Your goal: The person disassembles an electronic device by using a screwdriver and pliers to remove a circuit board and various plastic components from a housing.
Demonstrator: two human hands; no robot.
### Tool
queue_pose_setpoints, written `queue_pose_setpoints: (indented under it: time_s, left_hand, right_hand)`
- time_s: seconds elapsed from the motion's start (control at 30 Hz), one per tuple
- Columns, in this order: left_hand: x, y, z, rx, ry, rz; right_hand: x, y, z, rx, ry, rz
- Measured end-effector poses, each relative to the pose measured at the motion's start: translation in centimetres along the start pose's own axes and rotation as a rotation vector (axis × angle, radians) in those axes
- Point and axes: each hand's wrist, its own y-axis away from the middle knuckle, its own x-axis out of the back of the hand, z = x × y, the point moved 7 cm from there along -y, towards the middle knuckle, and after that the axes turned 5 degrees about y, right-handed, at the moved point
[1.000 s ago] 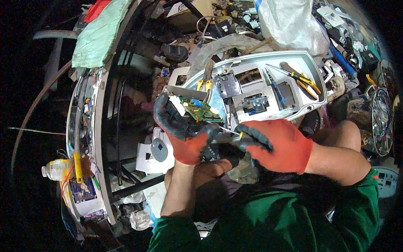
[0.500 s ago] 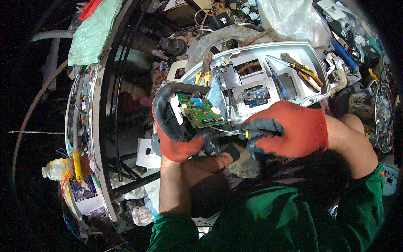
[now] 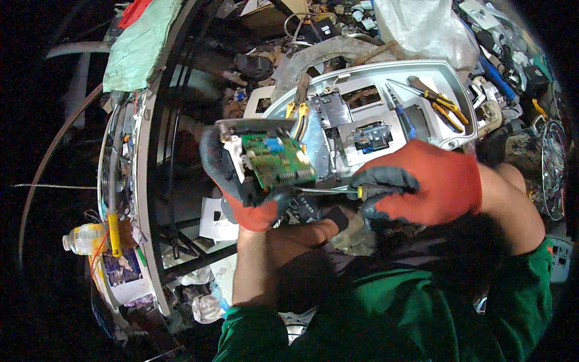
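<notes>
My left hand (image 3: 250,214), in a red and black glove, grips a device part with a green circuit board (image 3: 280,160) on it. A metal plate (image 3: 259,125) stands along the board's far edge, and a white plastic piece shows at its left side. My right hand (image 3: 431,184), gloved alike, is closed round a screwdriver (image 3: 329,190). Its shaft points left to the board's near edge; whether the tip touches anything I cannot tell. Beyond both hands lies a pale plastic housing (image 3: 401,71) holding a metal-framed part (image 3: 371,137).
Yellow-and-black pliers (image 3: 445,104) and a blue-handled screwdriver (image 3: 405,120) lie in the housing. More yellow-handled pliers (image 3: 299,114) rest at its left edge. A dark metal frame (image 3: 148,181) stands at left, near a plastic bottle (image 3: 84,239). A white sack (image 3: 425,30) and scrap lie behind.
The circuit board part has shifted left and tilted, its metal plate now showing more. My right hand and the screwdriver have moved slightly right.
</notes>
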Motion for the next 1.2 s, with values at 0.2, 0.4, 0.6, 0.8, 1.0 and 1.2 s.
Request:
queue_pose_setpoints:
  time_s: [0.2,0.4,0.6,0.8,1.0,1.2]
  left_hand:
    - [3.1,-0.9,0.1,-0.154,-0.253,0.272]
    - [1.3,0.8,-1.5,0.000,0.165,0.209]
    - [-4.1,3.2,-2.4,0.369,0.860,-0.165]
    - [-5.9,3.9,-3.3,0.913,1.120,-0.166]
    - [-5.5,2.3,-2.1,0.575,0.518,-0.423]
    - [-5.6,0.9,-2.8,0.447,1.044,0.087]
  right_hand:
    - [-1.9,0.5,2.2,0.086,-0.251,0.240]
    - [-3.9,-1.1,5.3,-0.295,-1.075,0.308]
    - [-3.8,-2.1,4.6,-0.078,-1.078,0.395]
    - [-1.2,-1.0,4.1,-0.022,-0.735,0.462]
    - [1.0,0.0,4.8,0.020,-0.705,0.520]
    - [1.5,-0.3,5.2,0.056,-0.649,0.535]
